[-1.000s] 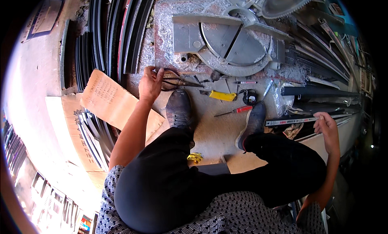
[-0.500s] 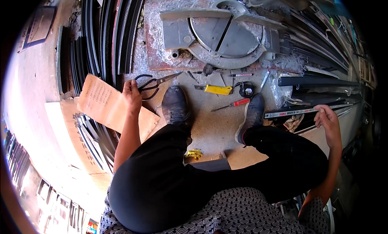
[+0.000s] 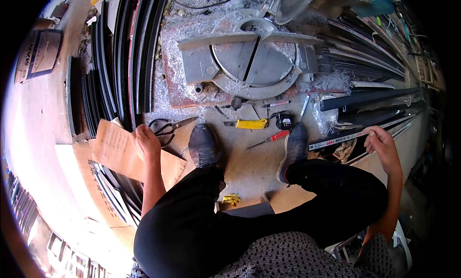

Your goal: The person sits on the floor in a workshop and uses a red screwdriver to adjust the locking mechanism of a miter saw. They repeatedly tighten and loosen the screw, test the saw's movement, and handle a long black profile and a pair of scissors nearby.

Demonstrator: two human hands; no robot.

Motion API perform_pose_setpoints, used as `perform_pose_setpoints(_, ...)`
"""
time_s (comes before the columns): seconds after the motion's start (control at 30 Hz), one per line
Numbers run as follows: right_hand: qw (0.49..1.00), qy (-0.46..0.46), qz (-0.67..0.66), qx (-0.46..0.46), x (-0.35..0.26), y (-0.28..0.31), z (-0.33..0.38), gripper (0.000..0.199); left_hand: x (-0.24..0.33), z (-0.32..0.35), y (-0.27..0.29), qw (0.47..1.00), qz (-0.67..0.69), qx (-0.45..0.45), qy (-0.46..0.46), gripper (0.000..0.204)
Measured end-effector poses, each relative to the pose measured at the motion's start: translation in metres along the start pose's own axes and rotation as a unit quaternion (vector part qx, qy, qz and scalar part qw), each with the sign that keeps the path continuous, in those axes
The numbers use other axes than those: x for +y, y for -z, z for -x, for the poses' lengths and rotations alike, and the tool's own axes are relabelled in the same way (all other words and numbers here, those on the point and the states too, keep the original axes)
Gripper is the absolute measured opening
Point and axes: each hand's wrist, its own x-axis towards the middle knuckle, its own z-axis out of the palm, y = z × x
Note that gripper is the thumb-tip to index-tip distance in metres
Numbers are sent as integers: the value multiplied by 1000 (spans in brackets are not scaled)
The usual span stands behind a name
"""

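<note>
My left hand is closed on the upper edge of a brown cardboard sheet with handwriting on it. Beside those fingers lie scissors with black looped handles. My right hand has its fingers curled beside a long profile strip with a white printed label; whether anything sits between them is hidden. On the floor between and ahead of my shoes are a yellow utility knife, a black tape measure, a red-handled screwdriver and a white pen.
Ahead stands a miter saw on a base strewn with metal shavings, its round blade raised. Black profiles lie in bundles at the left, and more profiles at the right. A yellow crumpled item lies between my legs.
My view has tilted, so the saw and tools appear lower and slightly left. My left hand stays at the cardboard sheet; my right hand remains by the labelled strip with its fingers slightly shifted.
</note>
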Motion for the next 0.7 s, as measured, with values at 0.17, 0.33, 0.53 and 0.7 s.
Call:
perform_pose_setpoints(0.17, 1000, 5, 5, -10, 0, -1, -3, 27, 48, -3, 0, 995, 70, -69, -28, 29)
perform_pose_setpoints(0.33, 1000, 3, 0, -23, -2, -3, -3, 28, 59, 11, -20, 974, 147, -169, -40, 29)
perform_pose_setpoints(0.53, 1000, 4, -9, -29, -1, -1, -5, 29, 85, 20, -19, 949, 170, -262, -44, 30)
perform_pose_setpoints(0.7, 999, 5, -15, -29, -5, -3, -3, 27, 81, 17, -28, 939, 206, -275, -11, 32)
